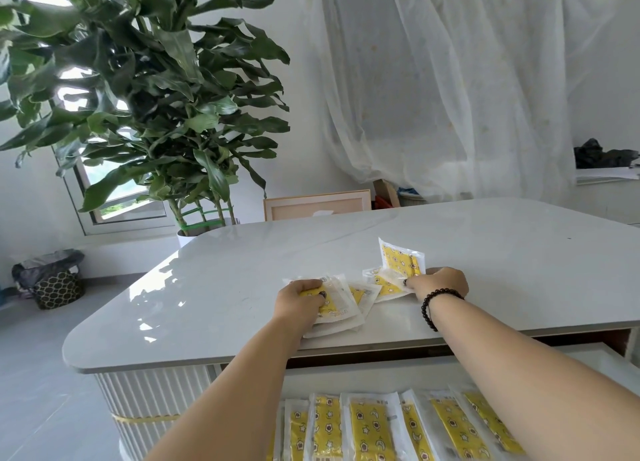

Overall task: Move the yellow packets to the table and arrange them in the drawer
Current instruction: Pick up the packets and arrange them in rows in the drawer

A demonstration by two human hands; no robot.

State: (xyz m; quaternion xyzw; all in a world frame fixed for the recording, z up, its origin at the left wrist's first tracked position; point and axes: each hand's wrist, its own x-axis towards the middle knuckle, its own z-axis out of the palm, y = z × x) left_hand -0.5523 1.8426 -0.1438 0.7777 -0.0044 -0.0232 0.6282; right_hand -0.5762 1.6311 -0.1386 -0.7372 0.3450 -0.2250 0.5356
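Several yellow packets in clear wrappers lie near the front edge of the white table (242,280). My left hand (300,299) presses down on a small stack of packets (341,304), fingers curled over the top one. My right hand (438,282), with a black bead bracelet on the wrist, grips another cluster of packets (389,284); one packet (401,258) in it tilts upward. Below the table the drawer (346,377) is pulled out, and a row of several yellow packets (370,429) lies side by side in it.
A tall leafy plant (156,97) in a white pot stands behind the table's left corner. A patterned bin (57,285) sits on the floor at the far left. A framed board (317,204) leans behind the table, with sheer white curtains (450,79) beyond.
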